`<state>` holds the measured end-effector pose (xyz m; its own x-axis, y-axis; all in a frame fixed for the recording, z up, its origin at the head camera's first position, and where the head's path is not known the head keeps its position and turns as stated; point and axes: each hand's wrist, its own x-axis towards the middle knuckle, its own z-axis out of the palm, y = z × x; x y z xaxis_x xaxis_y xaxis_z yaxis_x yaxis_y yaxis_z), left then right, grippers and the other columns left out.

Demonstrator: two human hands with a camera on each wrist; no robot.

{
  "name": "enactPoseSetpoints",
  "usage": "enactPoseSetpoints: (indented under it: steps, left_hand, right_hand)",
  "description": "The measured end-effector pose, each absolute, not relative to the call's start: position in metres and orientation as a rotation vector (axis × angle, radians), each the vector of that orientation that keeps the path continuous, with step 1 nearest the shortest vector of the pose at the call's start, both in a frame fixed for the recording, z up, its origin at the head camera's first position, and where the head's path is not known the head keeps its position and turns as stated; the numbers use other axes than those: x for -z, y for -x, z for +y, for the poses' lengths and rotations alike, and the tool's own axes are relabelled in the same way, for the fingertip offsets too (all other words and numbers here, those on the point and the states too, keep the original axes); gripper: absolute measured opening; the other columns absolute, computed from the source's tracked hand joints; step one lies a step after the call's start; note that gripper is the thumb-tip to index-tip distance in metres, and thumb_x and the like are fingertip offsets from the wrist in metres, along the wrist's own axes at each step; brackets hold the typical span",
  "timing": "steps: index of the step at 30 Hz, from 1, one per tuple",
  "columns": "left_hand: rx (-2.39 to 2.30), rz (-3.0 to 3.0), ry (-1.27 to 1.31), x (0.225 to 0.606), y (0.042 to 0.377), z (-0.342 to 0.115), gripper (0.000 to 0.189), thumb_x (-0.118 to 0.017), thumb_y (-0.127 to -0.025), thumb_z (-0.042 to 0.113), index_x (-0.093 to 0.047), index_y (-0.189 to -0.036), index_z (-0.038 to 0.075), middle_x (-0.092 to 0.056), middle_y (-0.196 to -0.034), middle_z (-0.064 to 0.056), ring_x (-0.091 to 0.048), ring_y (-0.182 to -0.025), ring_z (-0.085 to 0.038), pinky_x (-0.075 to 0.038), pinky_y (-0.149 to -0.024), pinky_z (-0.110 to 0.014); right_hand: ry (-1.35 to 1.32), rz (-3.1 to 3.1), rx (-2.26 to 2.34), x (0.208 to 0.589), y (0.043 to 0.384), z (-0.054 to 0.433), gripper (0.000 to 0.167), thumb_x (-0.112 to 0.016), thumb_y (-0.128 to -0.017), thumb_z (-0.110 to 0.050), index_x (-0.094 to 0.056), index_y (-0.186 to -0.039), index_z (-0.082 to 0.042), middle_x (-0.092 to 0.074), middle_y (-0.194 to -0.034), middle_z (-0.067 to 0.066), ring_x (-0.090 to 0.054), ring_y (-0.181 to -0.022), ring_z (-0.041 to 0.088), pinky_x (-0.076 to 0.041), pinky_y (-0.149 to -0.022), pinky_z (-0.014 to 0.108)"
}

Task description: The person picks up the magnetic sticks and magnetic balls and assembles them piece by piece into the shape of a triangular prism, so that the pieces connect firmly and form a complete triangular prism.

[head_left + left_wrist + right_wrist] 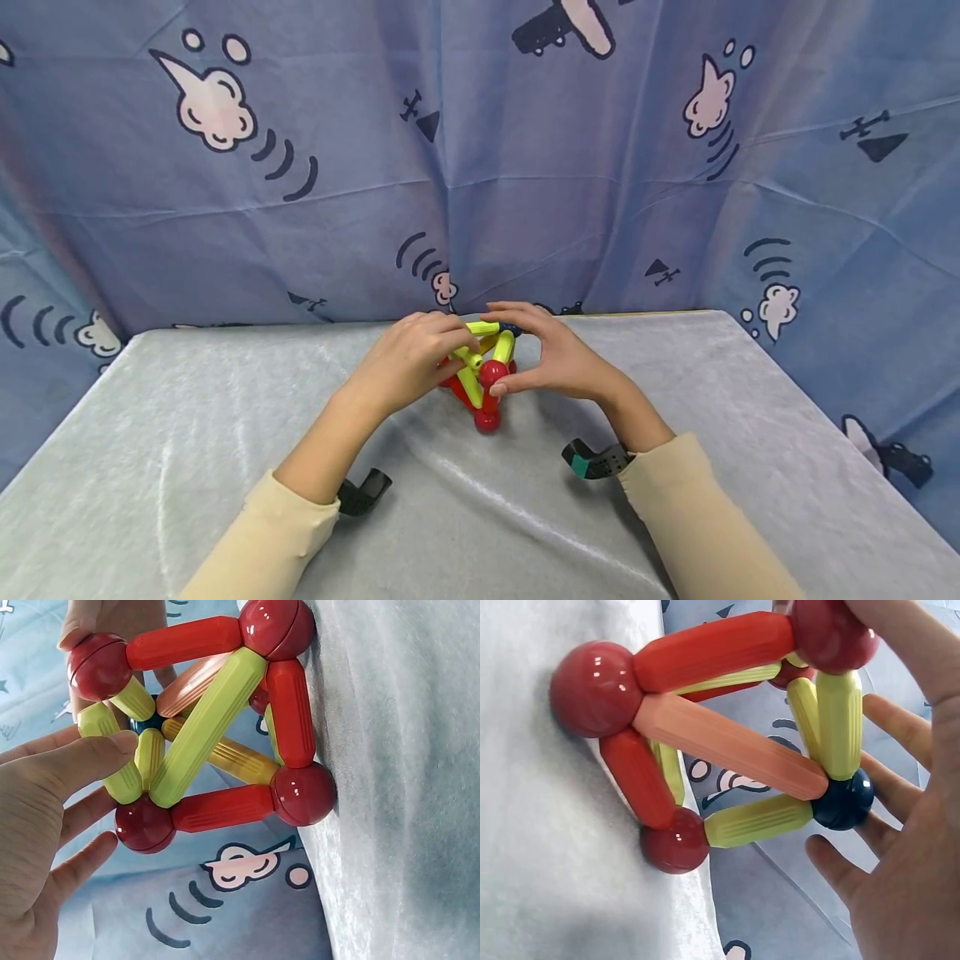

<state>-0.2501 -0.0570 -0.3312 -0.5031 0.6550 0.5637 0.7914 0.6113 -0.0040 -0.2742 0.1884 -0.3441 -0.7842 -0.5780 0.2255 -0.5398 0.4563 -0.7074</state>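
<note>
A frame of magnetic rods and balls stands on the table, with a red rod (223,809) and several red balls (304,793) around its lower part. My left hand (416,354) pinches a yellow-green rod (124,782) between thumb and fingers. One end of that rod is at a red ball (145,825); its other end lies close to an upper red ball (99,666). On the opposite side, my right hand (570,362) holds the frame, thumb at that upper red ball, fingers reaching behind the dark blue ball (844,799). A salmon-coloured rod (731,746) slants down from the blue ball.
A pale grey cloth covers the table (225,417). Behind it hangs a blue patterned curtain (337,167). Black wrist devices stick out from the left wrist (365,492) and right wrist (596,460), low over the cloth.
</note>
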Motion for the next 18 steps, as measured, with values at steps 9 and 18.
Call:
enactPoseSetpoints:
  steps: [9,18]
  left_hand:
    - [0.350,-2.321,1.131,0.3322,0.2491,-0.0580,0.021,-0.086,-0.079,0.008,-0.077,-0.098,0.014,-0.075,-0.098,0.002,-0.069,-0.089,-0.016,-0.056,-0.080,-0.031]
    - [0.312,-2.315,1.130,0.3328,0.2494,-0.0575,0.021,-0.086,-0.080,0.010,-0.078,-0.098,0.016,-0.075,-0.098,0.002,-0.069,-0.093,-0.017,-0.056,-0.085,-0.033]
  right_hand:
    - [1.005,2.651,1.273,0.3467,0.2747,0.1858,0.082,-0.092,-0.072,-0.036,-0.055,-0.145,-0.025,-0.041,-0.159,-0.003,-0.032,-0.148,0.025,-0.031,-0.116,0.066]
    - [1.062,2.671,1.277,0.3491,0.2749,0.1846,0.081,-0.092,-0.072,-0.032,-0.056,-0.144,-0.021,-0.044,-0.157,0.000,-0.036,-0.144,0.024,-0.035,-0.115,0.061]
